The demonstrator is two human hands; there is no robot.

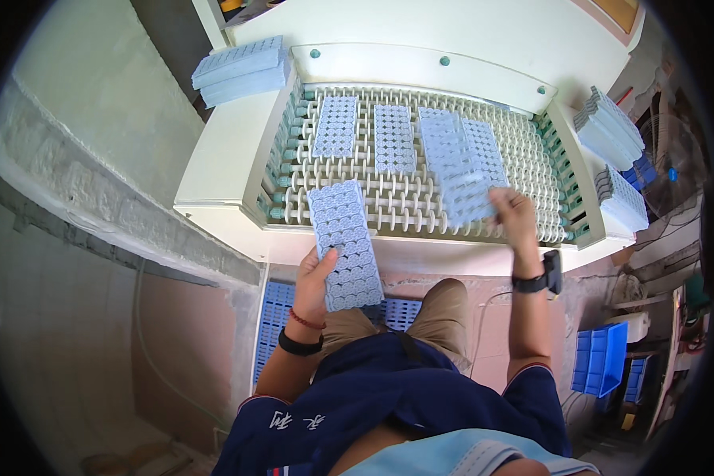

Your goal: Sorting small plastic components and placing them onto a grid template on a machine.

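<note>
My left hand (319, 274) is closed on the side of a stack of light blue panels (346, 238), thumb on top. The panels are thin and rectangular, with rows of rounded cells. Over the conveyor, my right hand (514, 218) has its fingers curled at the lower right edge of a single light blue panel (456, 170), smeared by motion and tilted. That panel partly covers another panel (485, 151) lying on the rollers. Further left, two more panels, one at far left (335, 127) and one in the middle (394, 139), lie flat and apart.
The white roller conveyor (404, 202) runs into a pale machine housing (452, 40). Panel stacks stand at its left corner (242, 71) and right side (611, 131). Blue crates (599, 361) sit at lower right. A concrete ledge (119, 174) lies at left, a fan (674, 159) at right.
</note>
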